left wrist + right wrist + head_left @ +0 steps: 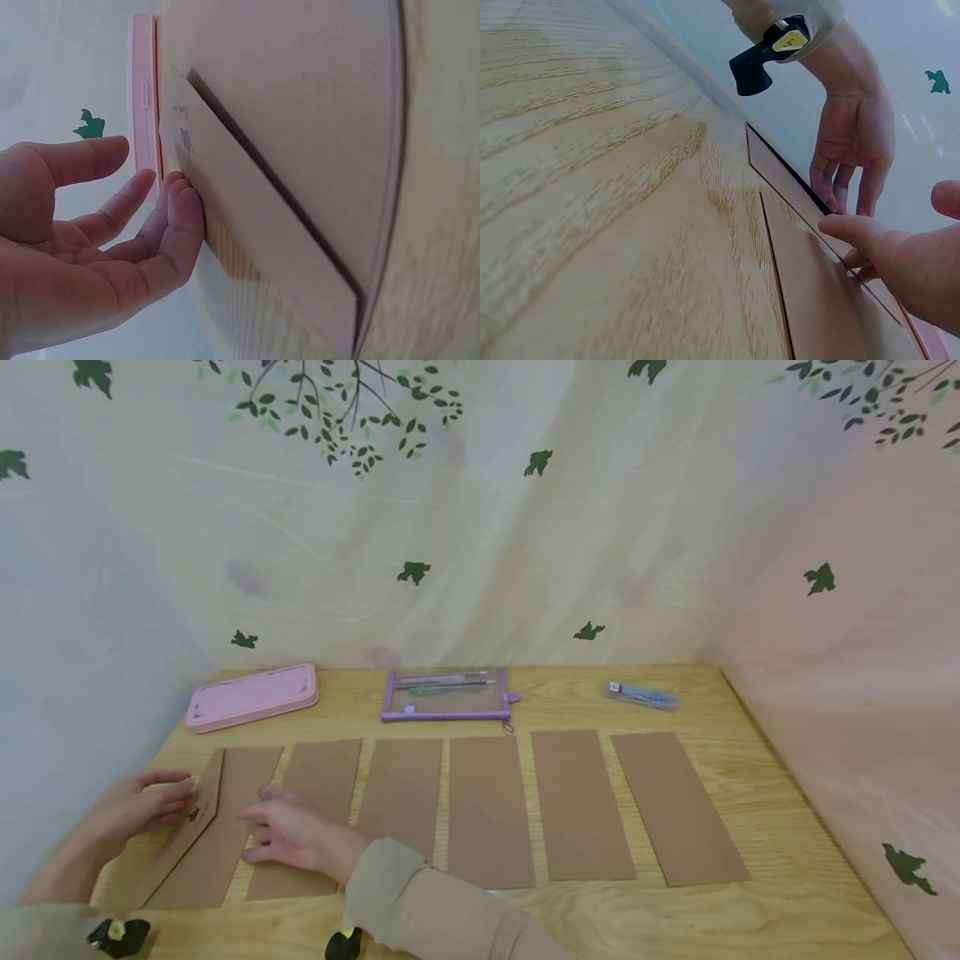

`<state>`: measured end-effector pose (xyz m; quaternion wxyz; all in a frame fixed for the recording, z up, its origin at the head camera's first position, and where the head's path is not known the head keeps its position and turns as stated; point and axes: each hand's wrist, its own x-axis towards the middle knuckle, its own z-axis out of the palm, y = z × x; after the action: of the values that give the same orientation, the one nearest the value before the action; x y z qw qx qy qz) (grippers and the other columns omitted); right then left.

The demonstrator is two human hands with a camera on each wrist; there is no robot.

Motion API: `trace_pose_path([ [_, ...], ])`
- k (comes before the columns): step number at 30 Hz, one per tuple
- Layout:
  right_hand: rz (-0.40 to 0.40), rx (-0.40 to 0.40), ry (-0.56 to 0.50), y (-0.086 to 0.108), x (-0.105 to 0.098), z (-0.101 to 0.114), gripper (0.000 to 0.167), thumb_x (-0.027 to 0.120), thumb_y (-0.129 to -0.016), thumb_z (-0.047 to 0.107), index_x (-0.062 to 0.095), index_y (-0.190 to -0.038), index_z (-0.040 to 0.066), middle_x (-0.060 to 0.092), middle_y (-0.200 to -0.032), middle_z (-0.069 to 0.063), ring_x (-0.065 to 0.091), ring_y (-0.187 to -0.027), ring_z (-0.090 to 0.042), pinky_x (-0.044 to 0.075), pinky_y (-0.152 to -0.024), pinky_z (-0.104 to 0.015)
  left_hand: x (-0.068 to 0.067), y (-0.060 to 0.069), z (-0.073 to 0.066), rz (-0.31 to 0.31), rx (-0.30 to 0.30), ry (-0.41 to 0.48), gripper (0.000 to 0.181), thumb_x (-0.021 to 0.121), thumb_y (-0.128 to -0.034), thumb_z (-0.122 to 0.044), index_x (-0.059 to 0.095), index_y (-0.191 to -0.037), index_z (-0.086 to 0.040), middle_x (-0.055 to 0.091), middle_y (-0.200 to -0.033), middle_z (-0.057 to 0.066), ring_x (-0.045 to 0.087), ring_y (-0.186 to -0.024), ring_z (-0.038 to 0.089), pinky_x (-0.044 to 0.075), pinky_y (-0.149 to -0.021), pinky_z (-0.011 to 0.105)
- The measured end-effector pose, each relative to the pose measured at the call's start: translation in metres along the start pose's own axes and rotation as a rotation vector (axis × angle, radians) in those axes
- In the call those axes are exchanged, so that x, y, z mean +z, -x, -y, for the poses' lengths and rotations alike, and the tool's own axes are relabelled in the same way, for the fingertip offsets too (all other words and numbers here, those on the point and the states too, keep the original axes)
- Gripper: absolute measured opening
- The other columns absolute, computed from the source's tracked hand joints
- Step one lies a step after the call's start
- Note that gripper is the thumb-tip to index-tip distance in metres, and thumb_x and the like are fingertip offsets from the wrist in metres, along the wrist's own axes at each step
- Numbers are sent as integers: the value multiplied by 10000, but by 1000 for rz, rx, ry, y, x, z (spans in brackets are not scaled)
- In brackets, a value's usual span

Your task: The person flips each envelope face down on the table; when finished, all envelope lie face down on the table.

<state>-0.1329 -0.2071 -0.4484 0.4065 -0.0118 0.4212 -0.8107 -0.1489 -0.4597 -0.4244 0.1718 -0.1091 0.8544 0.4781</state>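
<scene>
A brown paper envelope lies at the left end of a row, its pointed flap with a small dark print on the left side. My left hand is at the flap's left edge, fingers loosely bent; in the left wrist view the fingertips meet or nearly meet that edge, pinching nothing. Over the gap between this envelope and the neighbouring brown paper piece hovers my right hand, fingers spread and slightly bent. In the right wrist view the right hand appears close above the paper, with no grip visible.
Several more flat brown pieces continue rightward, such as the rightmost one. Behind them lie a pink case, a purple-edged clear pouch with pens, and a small blue-and-clear pack. Curtains enclose the wooden table.
</scene>
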Motion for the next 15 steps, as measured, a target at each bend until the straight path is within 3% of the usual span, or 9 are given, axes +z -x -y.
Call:
trace_pose_path([
  [15, -20, -2, -8, -1, -2, -2, 693, 533, -961, -51, 213, -1575, -45, 281, -1575, -322, 219, -1474, -475, 230, -1092, -748, -1, 1, 3, 17, 12, -12, 620, 529, -1063, -239, 325, -1384, 251, 672, -1076, -50, 614, -866, -44, 578, -774, 222],
])
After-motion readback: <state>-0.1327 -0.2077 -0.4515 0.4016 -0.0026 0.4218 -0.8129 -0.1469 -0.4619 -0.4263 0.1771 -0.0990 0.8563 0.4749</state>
